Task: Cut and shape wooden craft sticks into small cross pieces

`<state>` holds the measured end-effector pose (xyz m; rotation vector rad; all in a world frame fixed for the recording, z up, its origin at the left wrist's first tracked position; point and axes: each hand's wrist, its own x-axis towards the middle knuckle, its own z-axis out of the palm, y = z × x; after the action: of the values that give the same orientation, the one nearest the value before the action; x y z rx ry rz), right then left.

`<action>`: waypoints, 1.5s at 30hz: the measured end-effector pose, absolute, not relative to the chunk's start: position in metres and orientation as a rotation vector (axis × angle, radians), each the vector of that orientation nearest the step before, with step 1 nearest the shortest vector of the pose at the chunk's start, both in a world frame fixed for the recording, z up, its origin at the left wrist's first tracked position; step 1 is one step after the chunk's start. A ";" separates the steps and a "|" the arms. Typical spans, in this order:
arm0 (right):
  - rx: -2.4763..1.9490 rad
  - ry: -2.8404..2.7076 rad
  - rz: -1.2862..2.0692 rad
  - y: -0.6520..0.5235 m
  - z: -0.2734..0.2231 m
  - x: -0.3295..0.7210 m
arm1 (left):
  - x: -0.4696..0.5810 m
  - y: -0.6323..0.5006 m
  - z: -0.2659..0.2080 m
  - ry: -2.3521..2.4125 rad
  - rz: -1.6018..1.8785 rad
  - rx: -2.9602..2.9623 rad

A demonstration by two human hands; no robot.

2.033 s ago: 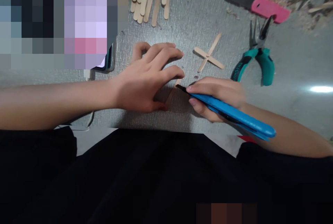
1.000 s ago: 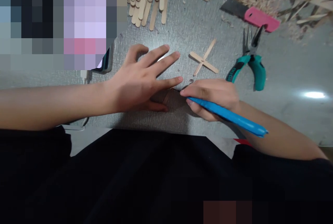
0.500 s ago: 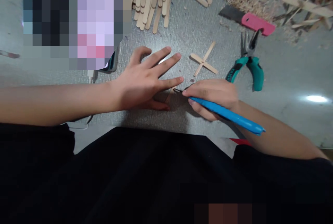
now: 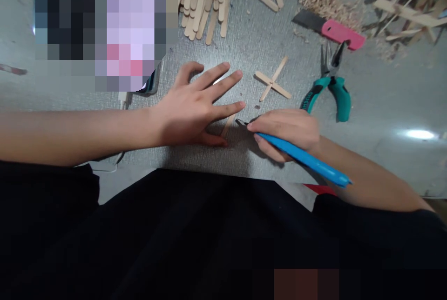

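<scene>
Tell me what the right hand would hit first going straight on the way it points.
Led by the blade of the blue cutter, the right hand would probably meet the thin wooden stick beside the left hand; height is unclear.

Dim, cool light covers the desk (image 4: 384, 90), with a sheen up-left of the knife (image 4: 303, 153), hard glare to its right and shadow to its left. Clothing (image 4: 195, 235) below it is near-black; pixel blocks mask a patch far up-left.
</scene>
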<state>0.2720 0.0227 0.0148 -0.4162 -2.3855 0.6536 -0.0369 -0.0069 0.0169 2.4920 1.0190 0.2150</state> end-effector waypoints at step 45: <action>-0.591 -2.408 0.684 0.008 0.007 0.261 | -0.024 -0.061 0.013 0.986 0.089 2.671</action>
<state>0.2612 0.0080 0.0066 -0.5909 -2.4079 0.6842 -0.0237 -0.0608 0.0132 2.6710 0.9856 0.0895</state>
